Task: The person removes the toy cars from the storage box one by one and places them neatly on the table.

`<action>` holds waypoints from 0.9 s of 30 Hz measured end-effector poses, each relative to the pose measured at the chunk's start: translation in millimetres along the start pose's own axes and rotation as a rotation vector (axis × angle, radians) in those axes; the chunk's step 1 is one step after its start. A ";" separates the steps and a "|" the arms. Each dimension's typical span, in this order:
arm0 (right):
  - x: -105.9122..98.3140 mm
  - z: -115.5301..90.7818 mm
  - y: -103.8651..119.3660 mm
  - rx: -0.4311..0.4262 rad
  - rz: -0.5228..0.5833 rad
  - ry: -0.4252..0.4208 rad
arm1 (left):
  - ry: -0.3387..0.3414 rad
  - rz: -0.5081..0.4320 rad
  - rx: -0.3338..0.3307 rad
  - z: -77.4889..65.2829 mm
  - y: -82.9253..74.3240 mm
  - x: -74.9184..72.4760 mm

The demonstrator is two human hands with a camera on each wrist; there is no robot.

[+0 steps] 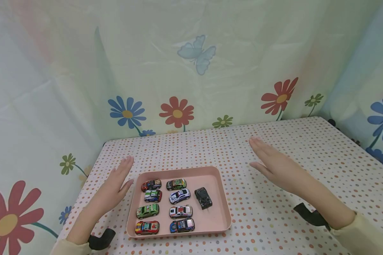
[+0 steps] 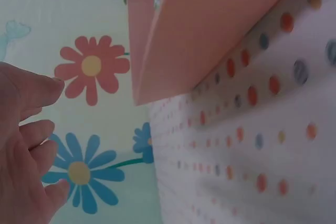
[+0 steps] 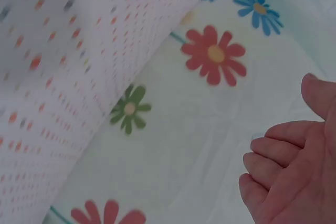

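A shallow pink tray (image 1: 210, 223) lies on the dotted tablecloth, with several toy cars in two columns on its left and middle. To their right a black toy car (image 1: 203, 197) sits alone, turned lengthwise. My left hand (image 1: 113, 187) is held up just left of the tray, fingers straight and holding nothing; the left wrist view shows the hand (image 2: 26, 140) apart from the tray wall (image 2: 184, 40). Off to the tray's right and farther back, my right hand (image 1: 276, 166) is raised with straight fingers, touching nothing. The right wrist view shows its palm (image 3: 294, 166) bare.
The dotted tablecloth (image 1: 274, 219) covers the table on all sides of the tray. A curtain (image 1: 236, 71) printed with flowers and a butterfly hangs behind the table and along its sides. Black bands (image 1: 101, 240) are on both wrists. Small dark objects (image 1: 332, 122) show beyond the right edge.
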State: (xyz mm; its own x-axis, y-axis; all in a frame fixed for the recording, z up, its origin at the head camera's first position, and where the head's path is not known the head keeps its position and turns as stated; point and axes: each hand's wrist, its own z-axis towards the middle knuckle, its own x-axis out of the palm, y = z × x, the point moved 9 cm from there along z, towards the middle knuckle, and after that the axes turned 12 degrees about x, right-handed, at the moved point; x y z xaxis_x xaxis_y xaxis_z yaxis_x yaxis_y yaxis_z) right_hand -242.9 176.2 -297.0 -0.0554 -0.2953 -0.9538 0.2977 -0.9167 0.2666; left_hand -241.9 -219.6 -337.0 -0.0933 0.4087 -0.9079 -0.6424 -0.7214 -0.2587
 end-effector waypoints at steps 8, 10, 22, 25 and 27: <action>25.3 1.9 45.9 -0.131 0.164 -0.006 | 0.001 -0.163 -0.081 -12.1 4.4 23.2; 34.0 3.1 56.5 -0.185 0.209 0.003 | -0.002 -0.205 -0.085 -14.6 5.4 26.6; 101.8 18.9 86.1 -0.293 0.376 0.306 | 0.010 -0.340 -0.117 -24.1 9.7 39.0; 109.9 21.1 89.6 -0.318 0.365 0.337 | 0.002 -0.386 -0.123 -24.8 12.0 40.6; 113.9 21.7 92.0 -0.335 0.345 0.355 | -0.006 -0.406 -0.127 -25.6 14.0 41.3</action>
State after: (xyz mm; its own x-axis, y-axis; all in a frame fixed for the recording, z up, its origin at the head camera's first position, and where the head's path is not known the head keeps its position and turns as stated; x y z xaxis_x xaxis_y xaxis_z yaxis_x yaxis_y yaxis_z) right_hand -242.5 52.4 -378.1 0.4024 -0.4000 -0.8234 0.5295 -0.6320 0.5658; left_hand -235.3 -227.1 -386.5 0.1433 0.6765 -0.7223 -0.5294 -0.5643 -0.6335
